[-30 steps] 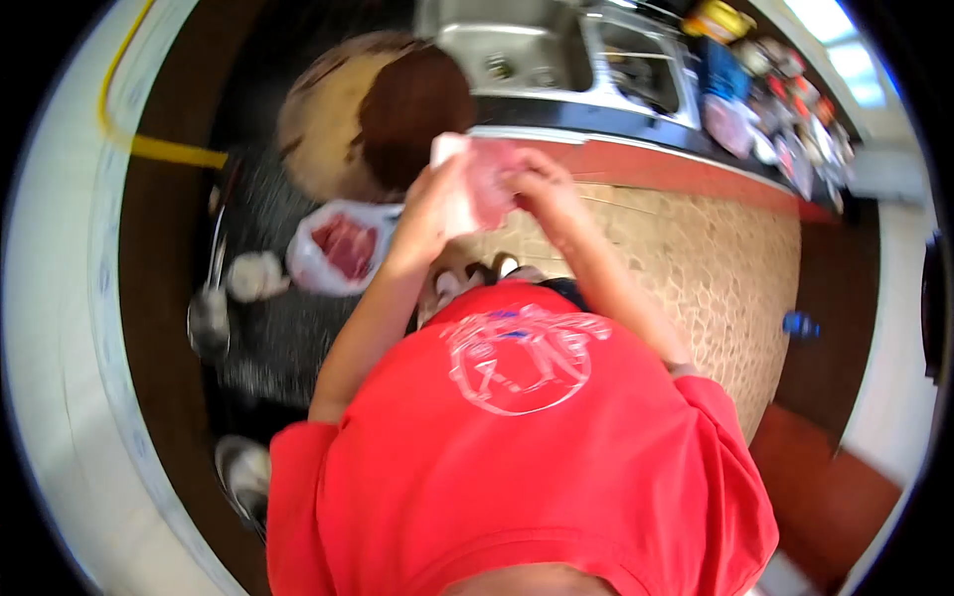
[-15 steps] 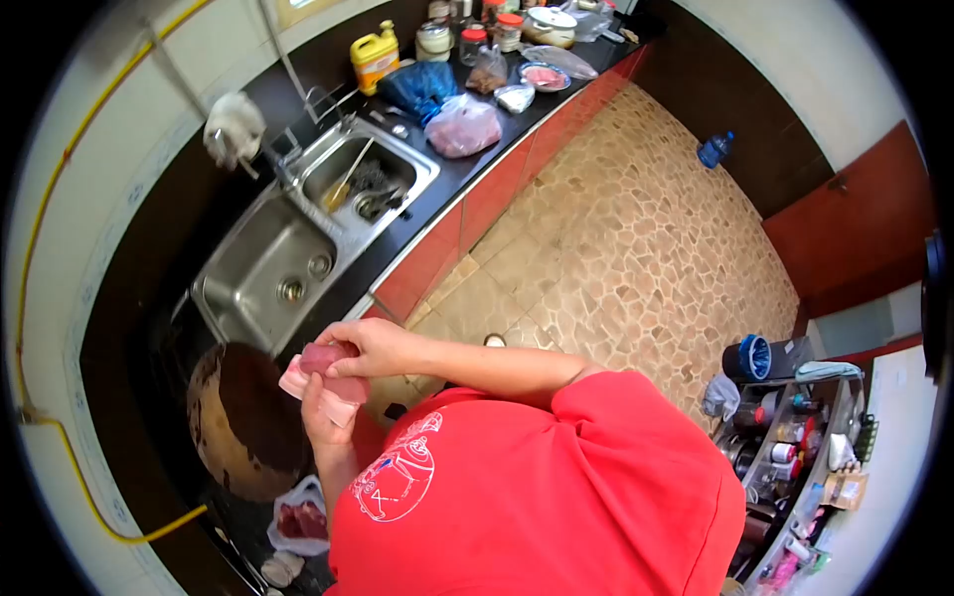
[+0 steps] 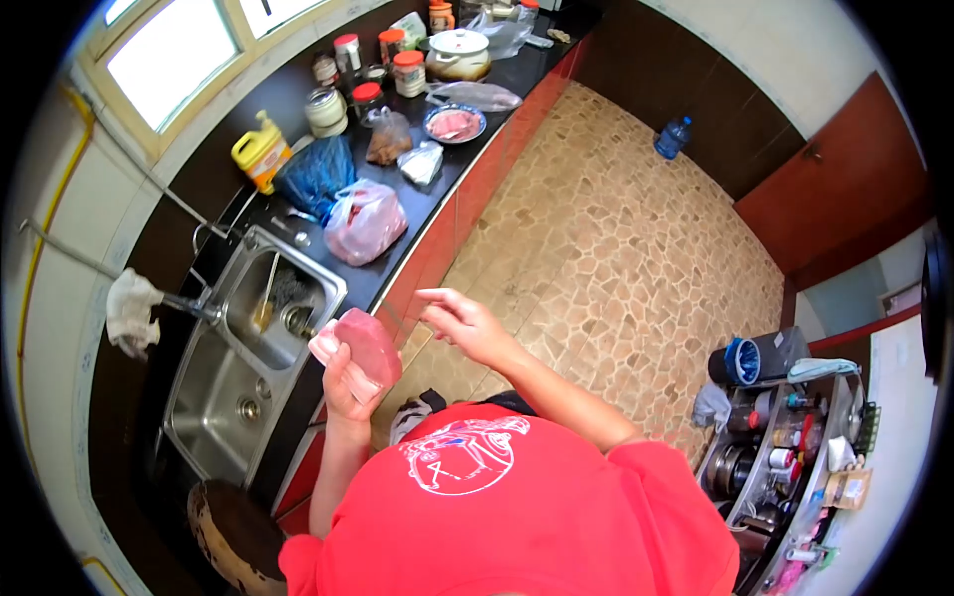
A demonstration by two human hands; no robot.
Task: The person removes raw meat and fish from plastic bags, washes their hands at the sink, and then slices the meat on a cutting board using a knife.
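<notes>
A slab of raw pork (image 3: 369, 348) with a pale fatty edge rests in my left hand (image 3: 348, 387), whose fingers are closed around its lower side. My right hand (image 3: 462, 323) is off to the right, apart from the pork, with its fingers stretched out and nothing in them. Both hands are in front of the counter's edge, near the double sink (image 3: 288, 372). Further along the counter sit a pink-filled plastic bag (image 3: 365, 223) and a blue-rimmed plate with raw meat (image 3: 454, 124).
A round wooden board (image 3: 224, 526) is at the lower left beyond the sink. Along the counter stand a yellow jug (image 3: 260, 154), a blue bag (image 3: 316, 177), several jars and a white lidded pot (image 3: 458, 55). A shelf rack (image 3: 785, 467) and bin (image 3: 737, 361) are at right.
My right hand has let go of the pork and moved away to the right. The view has turned toward the far counter, and the pork in my left hand now faces up more.
</notes>
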